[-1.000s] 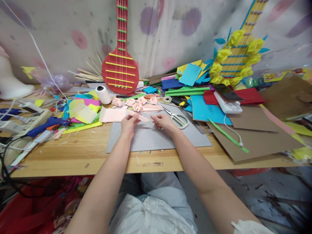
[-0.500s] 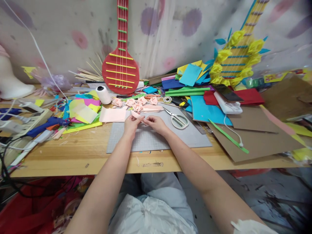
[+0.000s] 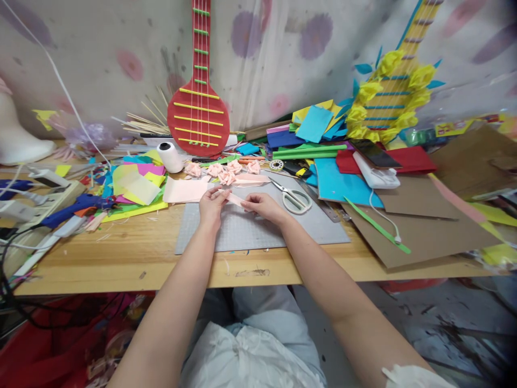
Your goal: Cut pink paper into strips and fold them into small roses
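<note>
A pale pink paper strip point(image 3: 235, 199) stretches between my two hands above the grey cutting mat point(image 3: 266, 233). My left hand point(image 3: 214, 206) pinches its left end, and my right hand point(image 3: 262, 207) grips the right end between thumb and fingers. Just behind them lie several pink paper flowers point(image 3: 226, 173) and a pink pointed paper piece point(image 3: 248, 180). A pink paper sheet point(image 3: 184, 191) is left of my left hand. Scissors point(image 3: 296, 200) with pale handles rest on the mat, to the right of my right hand.
A red paper lute point(image 3: 198, 118) and a yellow one point(image 3: 390, 102) with flowers lean at the back. Thread spool point(image 3: 170, 157), glue gun point(image 3: 78, 209) and power strip point(image 3: 56, 202) stand left. Brown cardboard point(image 3: 424, 237), a phone point(image 3: 375, 153) and a metal ruler point(image 3: 319, 202) lie right.
My hands have moved apart, the left one slightly leftward and the right one slightly rightward. More of the pink strip now shows stretched between them.
</note>
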{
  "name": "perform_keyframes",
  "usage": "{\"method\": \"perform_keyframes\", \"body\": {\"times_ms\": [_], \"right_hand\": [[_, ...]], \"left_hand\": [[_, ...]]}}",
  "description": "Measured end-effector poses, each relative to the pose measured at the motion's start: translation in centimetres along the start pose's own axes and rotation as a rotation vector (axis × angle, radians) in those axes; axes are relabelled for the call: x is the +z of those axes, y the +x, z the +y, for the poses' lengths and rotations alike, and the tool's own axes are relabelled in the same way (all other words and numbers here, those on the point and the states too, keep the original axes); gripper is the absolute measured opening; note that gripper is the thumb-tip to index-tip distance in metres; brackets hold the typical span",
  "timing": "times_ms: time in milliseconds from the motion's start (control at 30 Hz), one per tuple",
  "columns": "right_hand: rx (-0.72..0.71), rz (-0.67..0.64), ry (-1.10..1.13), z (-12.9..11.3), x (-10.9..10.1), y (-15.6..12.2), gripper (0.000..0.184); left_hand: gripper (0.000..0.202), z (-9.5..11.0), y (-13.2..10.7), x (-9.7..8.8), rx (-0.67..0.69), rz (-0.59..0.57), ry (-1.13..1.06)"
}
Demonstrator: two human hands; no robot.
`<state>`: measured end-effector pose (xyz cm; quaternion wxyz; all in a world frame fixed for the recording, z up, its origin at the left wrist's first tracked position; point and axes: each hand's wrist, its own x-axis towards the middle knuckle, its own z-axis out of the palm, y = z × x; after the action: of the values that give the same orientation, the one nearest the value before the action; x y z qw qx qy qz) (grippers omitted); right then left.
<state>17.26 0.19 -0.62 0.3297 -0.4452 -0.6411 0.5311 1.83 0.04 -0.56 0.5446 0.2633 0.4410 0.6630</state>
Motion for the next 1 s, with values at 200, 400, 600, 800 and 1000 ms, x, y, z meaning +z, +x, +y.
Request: {"method": "perform_keyframes", "body": {"times_ms": [200, 400, 600, 800, 1000], "right_hand": [[0.002, -0.048, 0.000, -0.3, -0.1, -0.3, 0.036], [-0.022, -0.081, -0.008, -0.4, -0.3, -0.4, 0.035], [-0.020, -0.092, -0.021, -0.2, -0.4, -0.3, 0.036], [-0.040, -0.062, -0.063, 0.2, -0.5, -0.2, 0.035], [-0.039, -0.028, -0.112, 0.0, -0.8, -0.3, 0.034]], "left_hand": [[0.043, -0.4, 0.4, -0.3, 0.028, 0.005, -0.006], [0.046, -0.4, 0.4, -0.5, 0.022, -0.047, -0.015], [0.040, -0.1, 0.4, -0.4, 0.006, -0.016, -0.009], [0.039, 0.3, 0.3, -0.4, -0.034, -0.028, 0.000], [0.042, 1.0, 0.0, -0.5, -0.106, -0.035, 0.022]]}}
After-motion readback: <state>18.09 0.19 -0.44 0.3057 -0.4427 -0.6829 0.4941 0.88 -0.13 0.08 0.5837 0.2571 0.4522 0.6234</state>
